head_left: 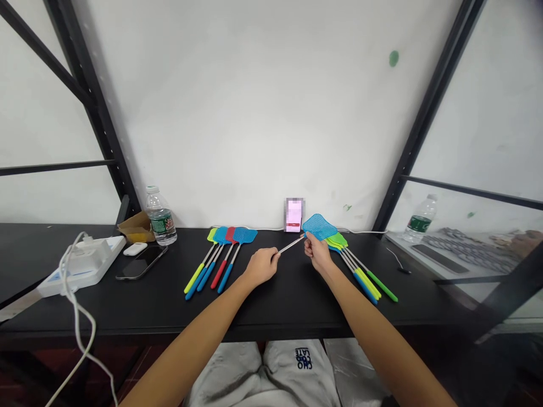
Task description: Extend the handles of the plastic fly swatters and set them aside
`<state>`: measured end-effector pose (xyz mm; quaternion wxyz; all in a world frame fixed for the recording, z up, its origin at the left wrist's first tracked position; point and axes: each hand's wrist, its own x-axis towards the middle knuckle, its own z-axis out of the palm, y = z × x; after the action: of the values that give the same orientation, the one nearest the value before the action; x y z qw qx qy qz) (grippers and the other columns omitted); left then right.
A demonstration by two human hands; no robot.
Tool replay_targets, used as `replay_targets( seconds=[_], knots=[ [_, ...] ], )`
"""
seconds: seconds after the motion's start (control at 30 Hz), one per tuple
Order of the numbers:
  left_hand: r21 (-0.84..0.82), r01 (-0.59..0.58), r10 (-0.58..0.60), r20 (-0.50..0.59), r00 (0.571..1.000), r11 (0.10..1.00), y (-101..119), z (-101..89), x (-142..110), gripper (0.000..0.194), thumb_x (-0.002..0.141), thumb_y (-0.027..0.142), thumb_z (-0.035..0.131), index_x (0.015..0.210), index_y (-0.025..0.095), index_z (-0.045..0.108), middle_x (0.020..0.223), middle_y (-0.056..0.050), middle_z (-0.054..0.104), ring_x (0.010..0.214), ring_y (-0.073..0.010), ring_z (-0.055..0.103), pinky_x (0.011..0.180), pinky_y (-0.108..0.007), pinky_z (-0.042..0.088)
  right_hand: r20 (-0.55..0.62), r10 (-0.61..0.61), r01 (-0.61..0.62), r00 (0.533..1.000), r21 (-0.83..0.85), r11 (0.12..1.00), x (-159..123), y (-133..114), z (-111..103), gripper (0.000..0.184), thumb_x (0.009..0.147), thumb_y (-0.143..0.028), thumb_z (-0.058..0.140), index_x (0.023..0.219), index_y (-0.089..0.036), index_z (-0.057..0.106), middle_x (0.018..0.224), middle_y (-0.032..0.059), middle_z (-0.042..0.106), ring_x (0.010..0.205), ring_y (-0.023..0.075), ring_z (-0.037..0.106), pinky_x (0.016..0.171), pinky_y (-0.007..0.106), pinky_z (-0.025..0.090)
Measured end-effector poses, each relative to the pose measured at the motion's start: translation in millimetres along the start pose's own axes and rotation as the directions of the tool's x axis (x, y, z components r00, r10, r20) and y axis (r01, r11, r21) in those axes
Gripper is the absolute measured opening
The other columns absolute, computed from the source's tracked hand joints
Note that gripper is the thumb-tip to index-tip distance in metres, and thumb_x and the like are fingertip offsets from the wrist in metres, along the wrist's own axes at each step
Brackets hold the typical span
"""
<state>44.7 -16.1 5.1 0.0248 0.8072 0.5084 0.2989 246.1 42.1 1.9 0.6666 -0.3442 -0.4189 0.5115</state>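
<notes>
Between my two hands I hold a blue fly swatter [319, 226] above the black table. My left hand [262, 265] is closed around its handle end, so the grip is hidden. Close to the swatter's head, my right hand [316, 249] pinches the metal rod. To the left lies a fanned row of several fly swatters [218, 265] with yellow, blue and red handles. Right of my right hand, several more fly swatters [365, 277] with blue, yellow and green handles lie overlapping, their heads partly behind that hand.
A phone with a lit screen [294, 216] leans against the white wall. At left are a water bottle [161, 217], a brown box [138, 226], a dark phone [142, 263], a white earbud case [135, 249] and a power strip [91, 263] with white cables. Black metal posts flank the table.
</notes>
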Motion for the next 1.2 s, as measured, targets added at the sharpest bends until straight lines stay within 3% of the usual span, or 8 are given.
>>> replay_targets(
  seconds=[0.5, 0.8, 1.2],
  knots=[
    [-0.093, -0.016, 0.013, -0.03, 0.999, 0.996, 0, 6.7, 4, 0.028, 0.095, 0.032, 0.041, 0.082, 0.019, 0.062, 0.079, -0.004, 0.067, 0.073, -0.0162, 0.06, 0.068, -0.025, 0.039, 0.048, 0.026, -0.023, 0.999, -0.049, 0.999, 2, 6, 2, 0.036, 0.069, -0.048, 0.074, 0.073, -0.015, 0.062, 0.055, -0.0037, 0.049, 0.038, 0.0031, 0.03, 0.034, 0.018, 0.016],
    [-0.119, -0.028, 0.028, -0.001, 1.0, 0.993, 8, 7.5, 7, 0.03, 0.095, 0.033, 0.041, 0.079, 0.019, 0.062, 0.074, -0.004, 0.065, 0.069, -0.0156, 0.059, 0.063, -0.025, 0.036, -0.139, -0.016, 0.004, 0.99, -0.084, 0.996, 4, 3, 3, 0.028, 0.068, -0.037, 0.075, 0.064, -0.014, 0.059, 0.049, -0.0044, 0.046, 0.037, 0.0026, 0.03, 0.033, 0.018, 0.018],
    [-0.092, 0.012, -0.011, 0.009, 1.0, 0.996, 14, 9.2, 12, 0.031, 0.095, 0.036, 0.042, 0.082, 0.021, 0.065, 0.078, -0.005, 0.068, 0.071, -0.0175, 0.061, 0.063, -0.025, 0.037, -0.205, -0.037, 0.017, 0.978, -0.099, 0.995, 14, 2, -2, 0.027, 0.066, -0.033, 0.076, 0.062, -0.017, 0.056, 0.046, -0.0041, 0.046, 0.035, 0.0041, 0.031, 0.031, 0.019, 0.021]
  ],
)
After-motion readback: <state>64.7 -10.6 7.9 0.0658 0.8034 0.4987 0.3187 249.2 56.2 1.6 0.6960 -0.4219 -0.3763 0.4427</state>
